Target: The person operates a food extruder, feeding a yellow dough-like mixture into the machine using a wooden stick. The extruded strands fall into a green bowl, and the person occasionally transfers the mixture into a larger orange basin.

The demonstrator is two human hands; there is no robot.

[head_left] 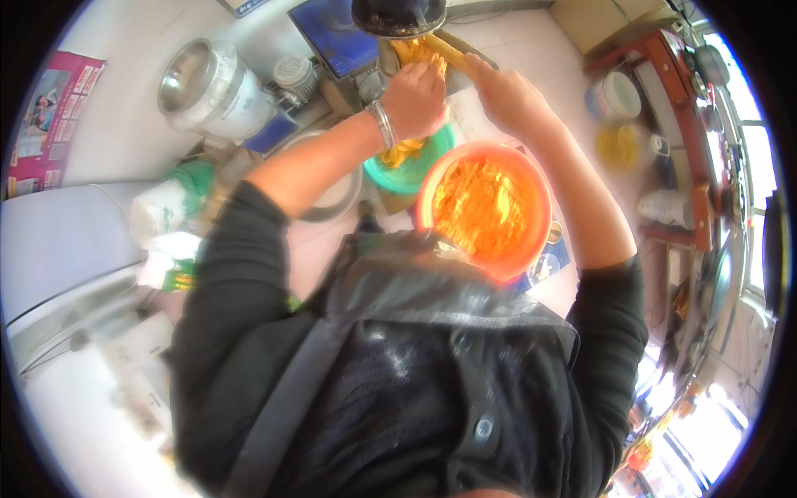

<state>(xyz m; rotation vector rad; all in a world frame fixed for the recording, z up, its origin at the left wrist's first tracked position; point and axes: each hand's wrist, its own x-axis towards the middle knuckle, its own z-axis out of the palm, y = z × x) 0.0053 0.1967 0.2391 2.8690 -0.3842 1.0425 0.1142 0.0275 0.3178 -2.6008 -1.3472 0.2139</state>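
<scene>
My left hand [415,98], with bangles at its wrist, is closed at a bunch of yellow noodle-like strands [413,51] below a black round machine part [398,17]. More yellow strands [403,153] hang from under that hand into a green basin [423,173]. My right hand [508,98] grips the end of a wooden stick [449,53], which slants up to the black part. Nearer my body stands an orange basin [544,217] holding a crumbly orange-yellow mass [480,203]. The far tip of the stick and some of my left fingers are hidden.
A metal pot [195,79] and a motor [293,73] stand at the left, with a wide pale basin [328,199] beside the green one. White and green sacks [166,203] lie farther left. A red-brown rack [704,207] and a white bucket [614,95] are at the right.
</scene>
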